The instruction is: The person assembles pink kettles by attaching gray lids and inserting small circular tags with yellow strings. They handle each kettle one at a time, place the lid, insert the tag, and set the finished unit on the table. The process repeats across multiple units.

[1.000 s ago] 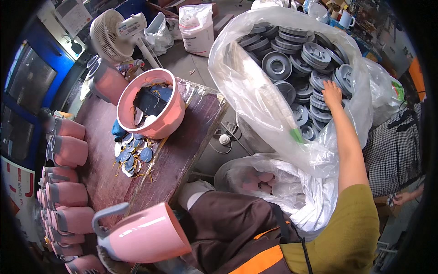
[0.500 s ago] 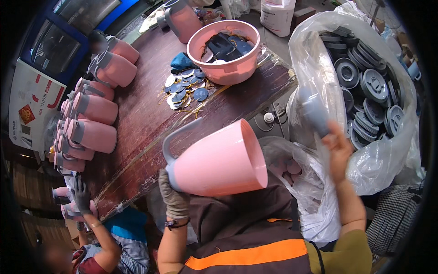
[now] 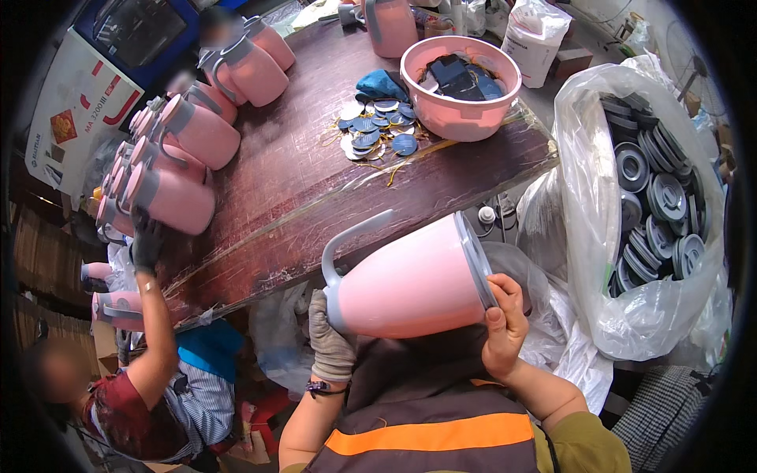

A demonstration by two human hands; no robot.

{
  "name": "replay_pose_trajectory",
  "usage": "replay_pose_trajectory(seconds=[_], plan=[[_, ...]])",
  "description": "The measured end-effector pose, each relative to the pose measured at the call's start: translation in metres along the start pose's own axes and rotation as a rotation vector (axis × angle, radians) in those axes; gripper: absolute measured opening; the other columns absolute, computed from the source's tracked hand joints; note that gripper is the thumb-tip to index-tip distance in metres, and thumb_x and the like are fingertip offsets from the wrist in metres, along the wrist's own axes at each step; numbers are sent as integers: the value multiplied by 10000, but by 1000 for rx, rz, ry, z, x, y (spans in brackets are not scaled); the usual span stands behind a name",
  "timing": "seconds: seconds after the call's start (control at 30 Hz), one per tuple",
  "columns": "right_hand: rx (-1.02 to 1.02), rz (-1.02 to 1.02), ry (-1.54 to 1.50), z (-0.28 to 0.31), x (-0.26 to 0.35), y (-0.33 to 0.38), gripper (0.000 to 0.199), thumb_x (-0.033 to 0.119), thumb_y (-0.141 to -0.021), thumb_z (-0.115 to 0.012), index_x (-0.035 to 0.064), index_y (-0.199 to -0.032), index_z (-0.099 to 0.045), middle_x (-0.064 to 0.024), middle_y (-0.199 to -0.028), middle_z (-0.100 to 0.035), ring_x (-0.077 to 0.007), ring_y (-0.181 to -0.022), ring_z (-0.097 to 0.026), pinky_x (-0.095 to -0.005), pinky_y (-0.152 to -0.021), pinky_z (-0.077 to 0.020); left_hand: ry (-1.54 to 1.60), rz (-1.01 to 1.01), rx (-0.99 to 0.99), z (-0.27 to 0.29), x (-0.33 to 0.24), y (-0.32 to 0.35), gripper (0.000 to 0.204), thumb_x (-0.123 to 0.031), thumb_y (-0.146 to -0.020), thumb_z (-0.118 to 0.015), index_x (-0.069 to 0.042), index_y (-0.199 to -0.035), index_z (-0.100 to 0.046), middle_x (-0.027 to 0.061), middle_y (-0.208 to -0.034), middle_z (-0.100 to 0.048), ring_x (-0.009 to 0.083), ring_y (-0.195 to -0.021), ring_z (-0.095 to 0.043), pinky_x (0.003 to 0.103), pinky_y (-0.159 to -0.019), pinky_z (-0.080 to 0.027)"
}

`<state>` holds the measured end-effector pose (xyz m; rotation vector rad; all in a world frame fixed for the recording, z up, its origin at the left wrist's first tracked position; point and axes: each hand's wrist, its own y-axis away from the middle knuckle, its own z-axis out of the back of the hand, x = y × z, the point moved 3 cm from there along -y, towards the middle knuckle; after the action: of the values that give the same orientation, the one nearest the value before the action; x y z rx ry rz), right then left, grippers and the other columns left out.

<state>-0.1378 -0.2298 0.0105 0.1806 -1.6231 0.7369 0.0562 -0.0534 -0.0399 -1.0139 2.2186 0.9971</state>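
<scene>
Gripped jug (image 3: 406, 284) by its left end with left hand (image 3: 329, 343). Pinched lid (image 3: 476, 264) at jug's right end with right hand (image 3: 507, 323). Had table (image 3: 296, 205) on far side, bag (image 3: 579, 150) to right.

The jug (image 3: 402, 280) I grip looks like smooth, glossy plastic, its lid (image 3: 478, 264) duller plastic; my glove (image 3: 330, 339) is rough knit cloth, the table (image 3: 292, 150) scuffed, shiny.

A pink basin (image 3: 457, 124) sat far on the worktop (image 3: 284, 181), right of a blue cloth (image 3: 382, 85); a white sack (image 3: 536, 41) stood beyond.
</scene>
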Motion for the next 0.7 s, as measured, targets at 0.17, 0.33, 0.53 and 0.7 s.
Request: replay_pose_trajectory(seconds=[0.17,0.33,0.53,0.7], plan=[[14,-44,-61,-3,3,-10,327,233,-927,-582,-7,-1142,-635,-163,-1200,-519,-257,-1103,-489,-341,-970,-361,55,44,-28,-8,0,3,470,-459,-888,-547,-66,-1143,-576,90,-1076,-641,239,-983,-601,397,-901,-469],[168,243,-63,2,0,-12,316,205,-896,-603,-8,-1126,-643,-165,-1182,-520,-271,-1105,-488,-354,-968,-366,105,177,-36,-24,-10,7,472,-463,-881,-543,-74,-1146,-576,90,-1066,-645,242,-986,-604,399,-900,-475],[174,-312,-287,3,-30,-20,355,248,-934,-570,-10,-1176,-599,-113,-1224,-523,-193,-1108,-495,-318,-971,-364,-374,-436,121,-15,-47,13,556,-407,-895,-536,-43,-1306,-447,107,-1274,-528,240,-1134,-544,387,-978,-439],[341,-217,-275,13,-35,-31,436,311,-958,-522,-7,-1258,-534,-125,-1328,-438,-204,-1168,-462,-325,-1010,-340,-379,-343,336,-23,-69,9,676,-442,-883,-566,-2,-1361,-378,120,-1307,-491,247,-1217,-473,396,-1052,-359]])
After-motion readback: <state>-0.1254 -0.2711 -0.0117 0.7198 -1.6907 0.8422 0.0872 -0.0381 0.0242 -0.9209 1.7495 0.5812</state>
